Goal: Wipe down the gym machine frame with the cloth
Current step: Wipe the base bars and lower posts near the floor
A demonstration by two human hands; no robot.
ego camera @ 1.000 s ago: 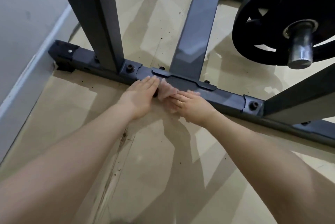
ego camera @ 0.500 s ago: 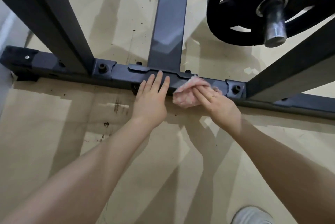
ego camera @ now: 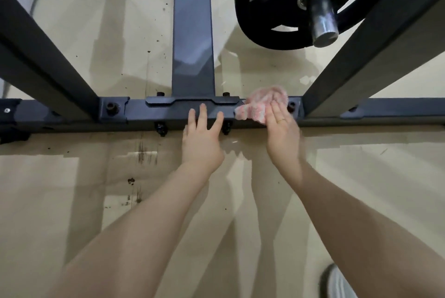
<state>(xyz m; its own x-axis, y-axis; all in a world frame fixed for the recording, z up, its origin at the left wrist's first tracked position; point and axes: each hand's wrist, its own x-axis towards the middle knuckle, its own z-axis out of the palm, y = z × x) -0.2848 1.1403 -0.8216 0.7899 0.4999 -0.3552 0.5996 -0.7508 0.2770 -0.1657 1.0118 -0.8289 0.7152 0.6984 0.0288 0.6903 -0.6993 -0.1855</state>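
A dark grey steel gym frame has a low cross bar (ego camera: pixel 144 112) running left to right across the floor, with uprights rising at left and right and a centre beam going away from me. My left hand (ego camera: pixel 202 138) rests on the bar's middle with straight, spread fingers. A crumpled pink cloth (ego camera: pixel 260 102) lies on the bar just left of the right upright's bolted joint. My right hand (ego camera: pixel 281 129) presses the cloth against the bar with its fingers laid flat over it; a ring shows on one finger.
A black weight plate (ego camera: pixel 260 8) on a steel sleeve (ego camera: pixel 322 20) hangs above the floor at upper right. The right upright (ego camera: pixel 361 37) slants over it. The tan floor (ego camera: pixel 96 201) carries dark specks. A grey shoe (ego camera: pixel 337 283) shows at bottom right.
My right hand has slid the cloth to the right along the cross bar, from its middle to the right joint. My left hand stayed on the bar. My view has shifted right.
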